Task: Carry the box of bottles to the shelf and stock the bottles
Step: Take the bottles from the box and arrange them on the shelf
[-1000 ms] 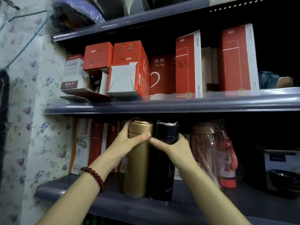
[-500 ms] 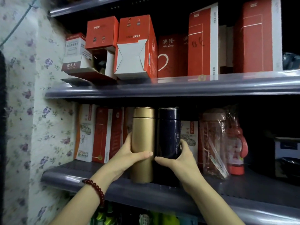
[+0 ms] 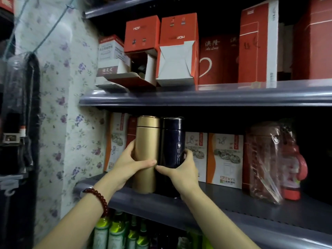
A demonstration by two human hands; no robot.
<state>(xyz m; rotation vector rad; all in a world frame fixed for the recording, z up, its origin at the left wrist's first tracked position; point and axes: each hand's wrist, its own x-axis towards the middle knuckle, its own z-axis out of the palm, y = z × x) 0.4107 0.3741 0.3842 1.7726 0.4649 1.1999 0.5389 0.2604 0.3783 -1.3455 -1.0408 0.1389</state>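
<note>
A: What do the hands hold in the head view?

B: The left hand curls its fingers around the gold bottle. The right hand curls around the dark blue bottle. The 2 thumbs almost touch in front.

A: Where are the bottles?

B: Both stand upright, side by side, on the gray shelf, just past the fingers.

A: Is the job done?

B: I think these 2 are nearly placed. The hands must let go. I cannot see the box, so I cannot tell how many are left.
</note>
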